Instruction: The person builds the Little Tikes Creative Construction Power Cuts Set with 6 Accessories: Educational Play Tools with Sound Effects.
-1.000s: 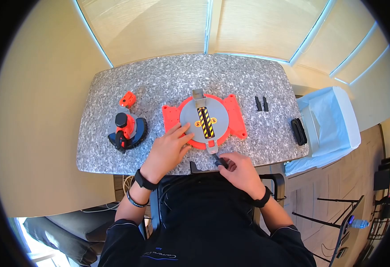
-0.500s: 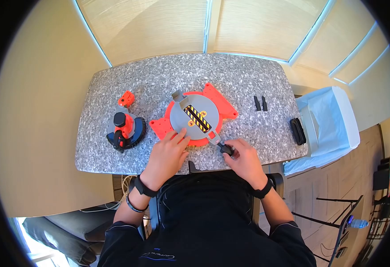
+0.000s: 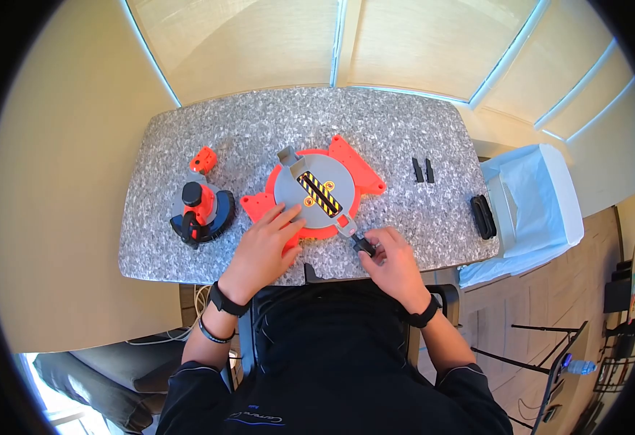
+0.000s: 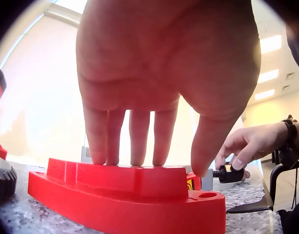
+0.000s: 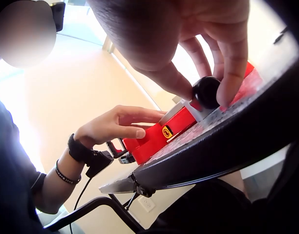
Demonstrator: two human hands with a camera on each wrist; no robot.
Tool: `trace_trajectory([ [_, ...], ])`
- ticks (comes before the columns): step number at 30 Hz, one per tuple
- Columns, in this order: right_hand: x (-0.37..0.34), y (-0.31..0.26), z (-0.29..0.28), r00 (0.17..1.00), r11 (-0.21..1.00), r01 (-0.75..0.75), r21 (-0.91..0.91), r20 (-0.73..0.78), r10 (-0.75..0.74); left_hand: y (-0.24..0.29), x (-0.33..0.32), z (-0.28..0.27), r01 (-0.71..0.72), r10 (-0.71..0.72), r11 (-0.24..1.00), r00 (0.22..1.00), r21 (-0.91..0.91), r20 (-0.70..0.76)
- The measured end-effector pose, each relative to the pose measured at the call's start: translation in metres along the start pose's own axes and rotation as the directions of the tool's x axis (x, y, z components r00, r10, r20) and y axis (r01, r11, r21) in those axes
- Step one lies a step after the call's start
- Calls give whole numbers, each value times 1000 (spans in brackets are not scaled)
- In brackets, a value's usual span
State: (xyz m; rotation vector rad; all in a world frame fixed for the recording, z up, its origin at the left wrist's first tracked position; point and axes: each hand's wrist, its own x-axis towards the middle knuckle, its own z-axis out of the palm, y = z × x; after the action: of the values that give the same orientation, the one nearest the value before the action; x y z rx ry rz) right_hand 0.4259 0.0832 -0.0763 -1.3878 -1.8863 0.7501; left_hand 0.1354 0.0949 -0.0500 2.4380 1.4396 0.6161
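On the table lies a toy mitre saw base (image 3: 357, 167), red with a side wing at each end. Its round grey turntable (image 3: 343, 177) carries a slot with black and yellow stripes. My left hand (image 3: 258, 250) rests on the base's near left part, its fingertips pressing down with straight fingers, as the left wrist view shows. My right hand (image 3: 395, 264) pinches the black knob (image 5: 208, 92) on the turntable's front arm between thumb and fingers. To the left stands the red and black saw head (image 3: 203, 210), with nothing holding it.
Two thin black strips (image 3: 418, 171) lie at the right of the granite-patterned table (image 3: 390, 119). A black oblong piece (image 3: 483, 216) sits near the right edge. Beyond it stands a bin with a light-blue liner (image 3: 542, 196). A black part (image 3: 317, 275) lies at the front edge.
The base and turntable have turned, so the striped slot slants and the knob sits farther right. My right hand moved right with the knob; my left hand stayed on the base. The last half second shows little movement.
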Motion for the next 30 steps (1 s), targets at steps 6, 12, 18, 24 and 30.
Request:
trace_trajectory([
  [6,-5,8,1,998,999,32,40,-48,-30,3,-1,-2,3,-3,1000,1000,7,10],
  [12,-5,3,-1,1000,999,-3,38,-26,4,1,-2,-1,0,0,1000,1000,8,10],
  [18,-8,6,-1,1000,999,14,48,-25,-13,4,-3,-1,4,-4,1000,1000,-1,4],
  [24,-10,7,-1,999,998,-29,51,-17,30,5,-4,-1,4,-4,1000,1000,-7,8],
  [30,-11,7,0,999,999,-14,42,-44,16,5,-5,0,1,-1,1000,1000,-5,5],
])
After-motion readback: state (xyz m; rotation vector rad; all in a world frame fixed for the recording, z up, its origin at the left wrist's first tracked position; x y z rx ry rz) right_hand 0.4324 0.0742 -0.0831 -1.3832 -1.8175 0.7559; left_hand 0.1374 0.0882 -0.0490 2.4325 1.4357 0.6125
